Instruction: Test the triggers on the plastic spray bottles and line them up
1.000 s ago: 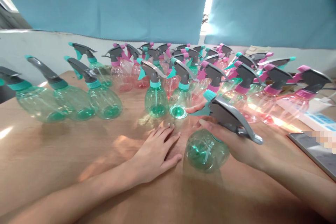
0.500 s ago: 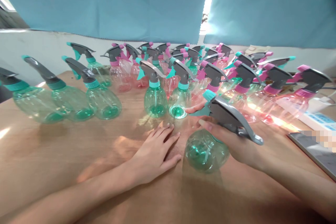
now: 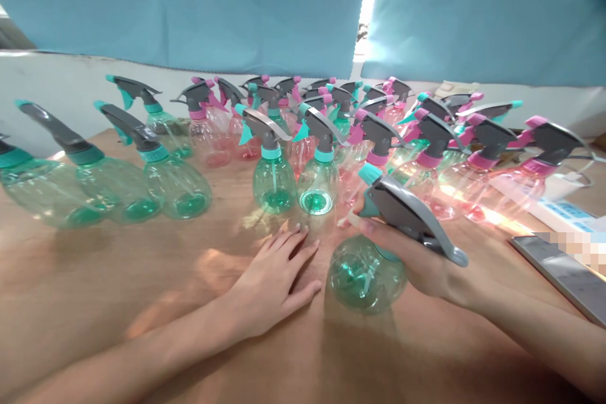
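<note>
A spray bottle (image 3: pixel 367 274) with a clear green body and a grey and turquoise spray head is gripped round its neck by my right hand (image 3: pixel 407 252). It leans, with the head tipped to the right, and a finger is curled at its turquoise trigger. To its left, my left hand (image 3: pixel 279 274) lies flat on the wooden table (image 3: pixel 189 315), fingers spread and holding nothing. Just beyond my hands stand two more green spray bottles (image 3: pixel 273 183), upright and side by side.
Several green spray bottles (image 3: pixel 177 186) stand at the left. Pink and green spray bottles (image 3: pixel 480 170) crowd the back and right. A phone (image 3: pixel 558 274) lies at the right edge, near a white and blue item (image 3: pixel 568 211). Blue curtain (image 3: pixel 189 6) hangs behind.
The finger of my right hand, earlier stretched out past the trigger, is now curled in on it. The view has shifted slightly, while my left hand stays flat on the table.
</note>
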`<state>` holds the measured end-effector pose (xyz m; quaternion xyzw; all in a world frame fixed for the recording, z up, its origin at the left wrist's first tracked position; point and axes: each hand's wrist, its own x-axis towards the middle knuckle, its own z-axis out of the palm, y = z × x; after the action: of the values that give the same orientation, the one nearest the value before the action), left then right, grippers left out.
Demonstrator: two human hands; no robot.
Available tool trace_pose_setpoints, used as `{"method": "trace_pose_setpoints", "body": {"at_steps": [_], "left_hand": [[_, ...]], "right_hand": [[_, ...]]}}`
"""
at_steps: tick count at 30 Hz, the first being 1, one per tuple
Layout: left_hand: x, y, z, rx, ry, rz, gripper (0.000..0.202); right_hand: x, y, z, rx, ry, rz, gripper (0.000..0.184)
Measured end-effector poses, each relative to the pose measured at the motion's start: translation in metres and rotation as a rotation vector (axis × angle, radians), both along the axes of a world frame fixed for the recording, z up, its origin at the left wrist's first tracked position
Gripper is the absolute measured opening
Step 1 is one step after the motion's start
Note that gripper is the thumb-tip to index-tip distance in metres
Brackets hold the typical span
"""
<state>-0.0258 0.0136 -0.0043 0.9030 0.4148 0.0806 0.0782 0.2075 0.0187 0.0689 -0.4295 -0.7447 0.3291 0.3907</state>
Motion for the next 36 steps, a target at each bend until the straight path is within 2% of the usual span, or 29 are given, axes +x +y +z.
{"method": "trace_pose_setpoints", "body": {"at_steps": [4,8,13,16,21,36], "left_hand": [[-0.001,-0.001,0.000,0.002,-0.009,0.000,0.055],[0.000,0.000,0.001,0.000,-0.012,0.003,0.054],[0.000,-0.001,0.002,-0.005,-0.009,0.010,0.055],[0.000,-0.001,0.002,-0.013,-0.008,0.012,0.056],[0.000,0.000,0.001,-0.016,-0.011,0.007,0.055],[0.001,-0.001,0.004,-0.020,-0.026,0.007,0.053]], "right_hand": [[0.002,0.000,-0.003,-0.054,-0.006,-0.046,0.016],[-0.004,0.000,0.005,-0.034,0.009,-0.076,0.011],[-0.010,0.000,0.006,-0.092,0.216,0.105,0.022],[-0.009,0.001,0.001,-0.117,0.265,0.133,0.025],[-0.006,0.002,-0.004,-0.131,0.244,0.099,0.028],[-0.005,0.000,-0.003,-0.149,0.188,0.077,0.026]]}}
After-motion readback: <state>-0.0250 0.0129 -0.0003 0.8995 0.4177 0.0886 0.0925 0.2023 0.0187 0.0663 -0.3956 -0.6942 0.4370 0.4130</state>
